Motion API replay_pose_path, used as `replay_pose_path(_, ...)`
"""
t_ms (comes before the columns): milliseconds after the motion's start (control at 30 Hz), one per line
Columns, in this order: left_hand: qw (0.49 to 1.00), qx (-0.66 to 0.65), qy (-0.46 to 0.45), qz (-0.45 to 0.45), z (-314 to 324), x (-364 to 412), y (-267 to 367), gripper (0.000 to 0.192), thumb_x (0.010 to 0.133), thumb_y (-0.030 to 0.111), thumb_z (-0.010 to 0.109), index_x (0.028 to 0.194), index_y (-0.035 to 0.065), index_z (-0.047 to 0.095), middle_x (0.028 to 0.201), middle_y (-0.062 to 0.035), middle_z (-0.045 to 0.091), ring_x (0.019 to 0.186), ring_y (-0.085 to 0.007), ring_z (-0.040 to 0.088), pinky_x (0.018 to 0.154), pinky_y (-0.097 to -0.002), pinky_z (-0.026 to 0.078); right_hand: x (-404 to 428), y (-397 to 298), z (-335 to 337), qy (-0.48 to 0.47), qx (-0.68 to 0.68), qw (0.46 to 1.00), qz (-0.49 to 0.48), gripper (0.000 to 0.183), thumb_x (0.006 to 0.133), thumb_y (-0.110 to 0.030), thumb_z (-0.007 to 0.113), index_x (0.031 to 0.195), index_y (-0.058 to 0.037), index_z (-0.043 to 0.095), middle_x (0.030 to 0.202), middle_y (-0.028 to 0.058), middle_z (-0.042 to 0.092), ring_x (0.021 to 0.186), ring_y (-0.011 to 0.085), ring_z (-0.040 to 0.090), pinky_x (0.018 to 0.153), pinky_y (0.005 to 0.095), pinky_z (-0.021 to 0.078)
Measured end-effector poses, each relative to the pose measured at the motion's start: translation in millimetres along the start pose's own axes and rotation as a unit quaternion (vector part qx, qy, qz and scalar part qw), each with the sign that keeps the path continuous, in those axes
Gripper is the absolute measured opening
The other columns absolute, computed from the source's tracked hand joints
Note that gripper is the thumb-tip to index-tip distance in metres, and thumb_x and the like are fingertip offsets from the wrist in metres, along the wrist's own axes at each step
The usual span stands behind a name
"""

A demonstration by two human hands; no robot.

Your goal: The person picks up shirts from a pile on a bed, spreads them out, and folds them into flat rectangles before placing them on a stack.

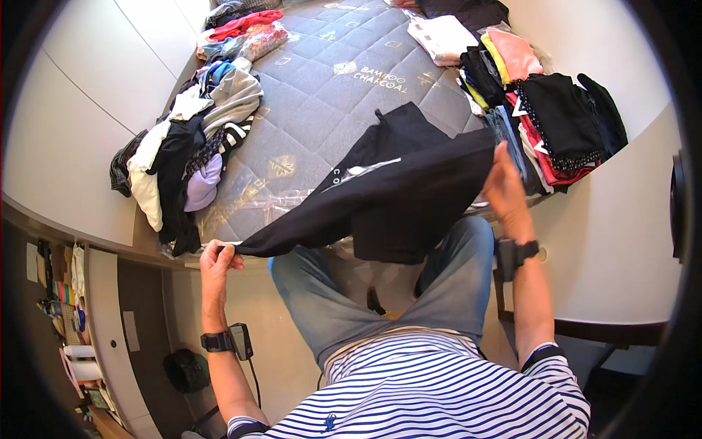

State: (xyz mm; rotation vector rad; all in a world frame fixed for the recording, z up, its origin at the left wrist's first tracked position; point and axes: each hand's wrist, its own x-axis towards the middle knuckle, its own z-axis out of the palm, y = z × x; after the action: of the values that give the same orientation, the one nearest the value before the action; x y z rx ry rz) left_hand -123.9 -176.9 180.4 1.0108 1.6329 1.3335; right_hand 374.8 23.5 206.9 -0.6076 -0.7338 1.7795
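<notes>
A black garment (406, 192) with a white print is stretched across the near edge of a grey quilted mattress (351, 60), part of it hanging above my knees. My left hand (219, 258) pinches one end of the cloth between thumb and fingers, at the mattress's near left. At the other end, my right hand (504, 186) is against the raised edge of the garment; it is slightly blurred, and whether its fingers grip the cloth is unclear. The garment's far part lies flat on the mattress.
A loose heap of clothes (219, 110) lies along the mattress's left side. Folded clothes (565, 115) stand in stacks on the right, close to my right hand. Clear plastic wrap (263, 203) covers the near mattress edge. White cabinets (82, 110) border the left.
</notes>
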Motion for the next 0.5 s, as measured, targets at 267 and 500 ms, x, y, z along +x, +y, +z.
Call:
replay_pose_path(267,0.994,0.021,-0.100,-0.033,53,3,17,0.011,0.089,0.010,0.056,0.081,0.0053,0.049,0.069,-0.0049,0.059,0.059,-0.0121,0.057,0.059,-0.0254,0.048,-41,132,-27,0.058,-0.063,0.968,0.236,0.018,0.085,-0.017,0.067,0.076,-0.0092,0.054,0.079,0.0112,0.064,0.061,0.0166,0.061,0.057,0.0289,0.0497)
replay_pose_path(500,0.993,0.024,-0.111,-0.044,19,-14,25,0.009,0.087,0.008,0.057,0.085,0.0051,0.048,0.070,-0.0084,0.061,0.062,-0.0158,0.062,0.061,-0.0275,0.050,-55,-15,-27,0.042,-0.273,0.958,0.077,0.005,0.085,-0.012,0.061,0.082,-0.0079,0.062,0.079,-0.0028,0.061,0.071,0.0067,0.058,0.065,0.0225,0.0467)
